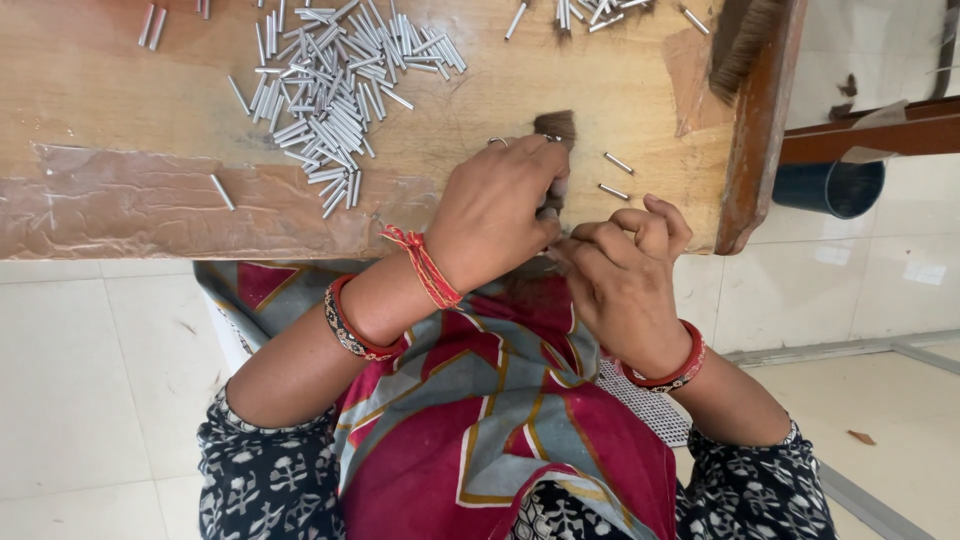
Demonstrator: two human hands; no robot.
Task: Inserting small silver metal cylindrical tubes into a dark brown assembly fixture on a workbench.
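Wooden table (120, 80) carries a heap of metal tubes (335, 90), with 2 loose tubes (617, 177) near the hands. Left hand (495, 210) is closed around a tuft of brown hair (556, 128) at the table's near edge. Right hand (625, 270) is curled, fingertips pinched beside it.

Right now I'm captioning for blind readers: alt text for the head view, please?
The left hand pinches a small tuft of brown bristles at a wooden table's edge, the right hand curled beside it. A pile of small metal tubes lies nearby.
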